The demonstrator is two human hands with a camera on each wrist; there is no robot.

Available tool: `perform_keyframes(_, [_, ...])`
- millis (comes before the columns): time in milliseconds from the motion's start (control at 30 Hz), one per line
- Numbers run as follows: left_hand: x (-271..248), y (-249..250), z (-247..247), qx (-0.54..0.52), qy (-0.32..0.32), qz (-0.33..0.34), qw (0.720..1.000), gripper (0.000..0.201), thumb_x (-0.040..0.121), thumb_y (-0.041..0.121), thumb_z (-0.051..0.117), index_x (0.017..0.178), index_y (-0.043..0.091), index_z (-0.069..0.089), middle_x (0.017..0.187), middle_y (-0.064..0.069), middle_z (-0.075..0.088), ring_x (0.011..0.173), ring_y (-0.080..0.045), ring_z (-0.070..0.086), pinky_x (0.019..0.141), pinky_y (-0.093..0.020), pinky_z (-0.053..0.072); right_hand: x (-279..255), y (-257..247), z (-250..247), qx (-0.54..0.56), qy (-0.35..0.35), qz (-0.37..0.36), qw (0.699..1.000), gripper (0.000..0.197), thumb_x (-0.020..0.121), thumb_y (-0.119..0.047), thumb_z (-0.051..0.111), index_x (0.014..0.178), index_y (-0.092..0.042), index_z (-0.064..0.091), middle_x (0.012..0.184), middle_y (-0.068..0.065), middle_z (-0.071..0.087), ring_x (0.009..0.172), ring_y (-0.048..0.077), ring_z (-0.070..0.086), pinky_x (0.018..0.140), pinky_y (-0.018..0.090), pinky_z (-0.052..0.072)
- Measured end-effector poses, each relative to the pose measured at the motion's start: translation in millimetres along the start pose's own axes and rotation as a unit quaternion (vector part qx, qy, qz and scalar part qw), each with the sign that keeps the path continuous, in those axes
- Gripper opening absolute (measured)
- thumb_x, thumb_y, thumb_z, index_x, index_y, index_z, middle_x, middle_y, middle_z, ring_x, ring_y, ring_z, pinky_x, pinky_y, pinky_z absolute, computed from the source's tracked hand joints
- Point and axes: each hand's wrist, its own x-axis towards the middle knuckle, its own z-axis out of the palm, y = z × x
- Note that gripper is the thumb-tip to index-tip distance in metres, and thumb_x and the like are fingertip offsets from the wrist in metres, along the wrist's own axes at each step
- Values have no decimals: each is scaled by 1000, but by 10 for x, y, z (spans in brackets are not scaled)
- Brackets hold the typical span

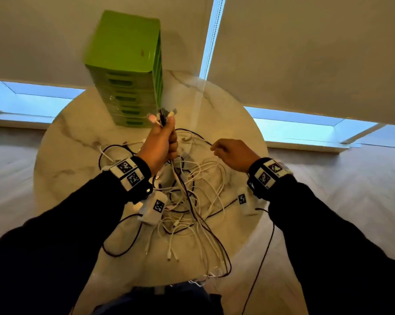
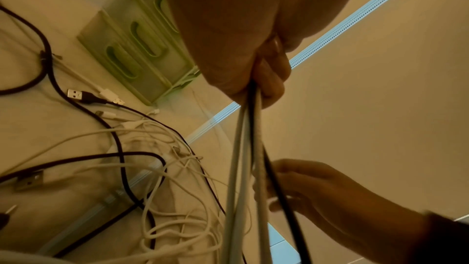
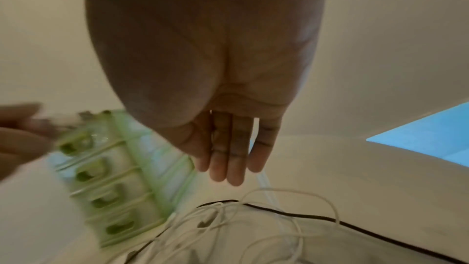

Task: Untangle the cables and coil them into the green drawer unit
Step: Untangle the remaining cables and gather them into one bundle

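White and black cables lie tangled across the round marble worktop; none is coiled yet, and the green drawer unit at twelve o'clock shows its drawers closed. Left hand grips several cable ends; right hand, at three o'clock, hangs loose and empty. Pale blinds cover windows behind.

No text can be read; the wrist bands and white tags carry only black-and-white square code patterns.
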Motion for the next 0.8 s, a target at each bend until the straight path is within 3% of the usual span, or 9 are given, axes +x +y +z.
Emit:
perform_keyframes(100, [19,-84,24,13,0,-5,1000,39,108,42,38,74,27,25,64,5,16,52,-10,13,44,-23,21,593,202,37,-38,15,50,998,30,99,-4,45,120,-2,67,128,18,65,123,32,58,103,31,40])
perform_keyframes(200, [49,-158,-6,25,4,-7,1000,38,108,41,40,76,26,26,65,4,17,52,-12,15,45,-25,23,970,321,178,-130,-44,69,988,39,102,-7,43,139,-3,54,148,16,51,137,32,45,112,30,29])
perform_keyframes(267, [64,-192,-47,29,17,-13,999,38,107,40,41,76,25,27,65,4,19,52,-12,16,46,-25,23,1133,357,305,-165,-79,61,981,40,101,-12,47,139,-6,55,145,17,53,134,33,48,109,33,34])
perform_keyframes(367, [73,-232,-96,35,41,-19,998,37,108,38,40,76,24,29,63,5,22,51,-11,19,47,-27,24,1250,398,460,-172,-68,54,981,33,100,-21,50,129,-11,61,130,20,59,119,38,56,97,39,46])
perform_keyframes(500, [61,-288,-149,46,56,-22,997,31,108,34,40,80,23,35,65,5,24,54,-11,21,50,-27,24,1258,465,448,-208,-40,54,976,28,102,-27,45,121,-13,59,121,20,59,111,39,57,88,40,44])
perform_keyframes(567, [46,-318,-153,46,53,-20,997,25,108,29,41,85,24,34,67,5,24,55,-10,21,51,-24,26,1241,457,294,-222,23,57,973,26,103,-30,42,117,-17,59,114,15,63,108,38,59,90,42,41])
perform_keyframes(633, [49,-348,-136,20,69,-23,997,20,108,21,43,89,24,34,68,6,27,55,-8,24,53,-24,26,1220,371,68,-138,100,53,984,20,102,-29,42,111,-18,57,99,12,68,99,38,62,86,41,43])
perform_keyframes(700, [77,-372,-107,-31,105,-32,993,21,104,10,45,90,24,38,70,5,31,55,-7,29,56,-26,25,1148,194,-189,42,151,22,987,13,102,-25,47,107,-15,54,83,8,66,82,33,68,74,32,49])
perform_keyframes(800, [116,-391,-45,-92,136,-39,986,20,96,8,54,93,25,43,73,6,37,58,-8,32,58,-26,25,854,-227,-431,222,169,-52,959,8,101,-22,53,106,-16,55,80,-5,58,61,19,65,63,31,53])
